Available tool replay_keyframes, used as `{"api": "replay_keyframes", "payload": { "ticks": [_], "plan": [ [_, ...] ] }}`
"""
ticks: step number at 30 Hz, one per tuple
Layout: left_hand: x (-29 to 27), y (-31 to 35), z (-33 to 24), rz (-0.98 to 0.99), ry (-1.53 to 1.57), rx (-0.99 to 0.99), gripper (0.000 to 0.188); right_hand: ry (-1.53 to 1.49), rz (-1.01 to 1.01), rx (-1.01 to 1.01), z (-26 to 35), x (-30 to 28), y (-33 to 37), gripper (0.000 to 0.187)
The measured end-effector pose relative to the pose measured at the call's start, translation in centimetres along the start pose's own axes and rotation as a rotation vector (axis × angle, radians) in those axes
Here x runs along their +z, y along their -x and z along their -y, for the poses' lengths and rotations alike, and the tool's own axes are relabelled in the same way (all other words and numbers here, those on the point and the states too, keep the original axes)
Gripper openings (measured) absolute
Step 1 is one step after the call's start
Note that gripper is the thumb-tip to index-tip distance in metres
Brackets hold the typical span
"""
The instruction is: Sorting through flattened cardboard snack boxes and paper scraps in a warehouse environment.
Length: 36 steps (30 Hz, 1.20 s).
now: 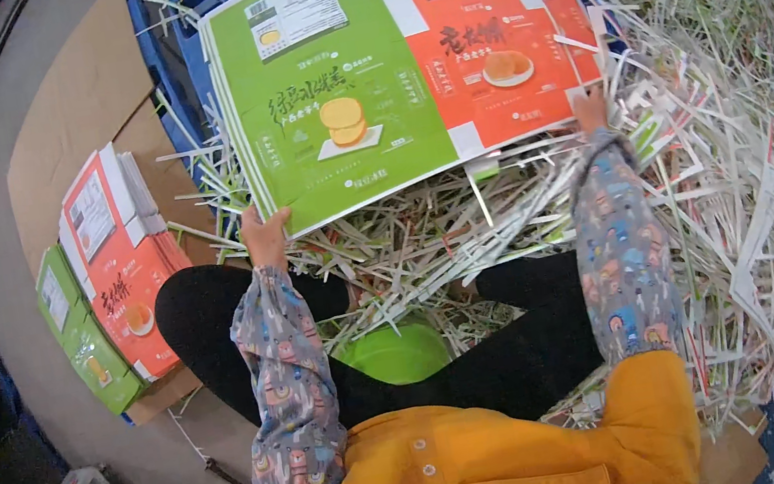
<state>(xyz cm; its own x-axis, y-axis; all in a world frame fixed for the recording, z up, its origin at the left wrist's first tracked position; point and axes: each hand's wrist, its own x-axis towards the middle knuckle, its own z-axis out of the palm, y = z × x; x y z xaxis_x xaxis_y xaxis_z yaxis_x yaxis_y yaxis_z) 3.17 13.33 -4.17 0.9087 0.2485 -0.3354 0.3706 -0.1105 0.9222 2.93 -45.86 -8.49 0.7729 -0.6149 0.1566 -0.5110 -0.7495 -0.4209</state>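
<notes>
A stack of large printed cardboard sheets lies in front of me, green on its left part and orange-red on its right, with pictures of round cakes. My left hand grips the near left corner, its thumb over the edge. At the near right corner, my right hand is closed on the sheet edge, its fingers partly hidden. Both forearms wear grey patterned sleeve covers. Several layered edges show along the stack's left side.
Shredded paper strips heap on the right and under the stack. Blue pallet edges show at the left. Cut orange-and-green printed cardboard is piled on brown cardboard. A green round stool sits between my legs.
</notes>
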Motion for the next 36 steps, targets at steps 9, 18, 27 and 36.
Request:
{"api": "replay_keyframes", "payload": {
  "ticks": [9,18,27,36],
  "plan": [
    [1.2,0.2,-0.8,0.04,-0.261,-0.039,0.025,-0.213,0.118,-0.043,0.5,-1.5,1.4,0.036],
    [2.0,1.3,-2.7,-0.144,-0.088,-0.071,0.028,-0.876,0.293,0.203,0.9,-4.8,0.7,0.036],
    [-0.9,1.3,-2.9,0.181,0.281,-0.24,0.021,-0.826,0.08,0.196,-1.0,-4.2,0.0,0.036],
    [2.1,7.2,-4.4,0.219,0.446,-0.275,0.023,-0.971,0.469,0.343,14.2,-3.9,17.4,0.028]
  ]
}}
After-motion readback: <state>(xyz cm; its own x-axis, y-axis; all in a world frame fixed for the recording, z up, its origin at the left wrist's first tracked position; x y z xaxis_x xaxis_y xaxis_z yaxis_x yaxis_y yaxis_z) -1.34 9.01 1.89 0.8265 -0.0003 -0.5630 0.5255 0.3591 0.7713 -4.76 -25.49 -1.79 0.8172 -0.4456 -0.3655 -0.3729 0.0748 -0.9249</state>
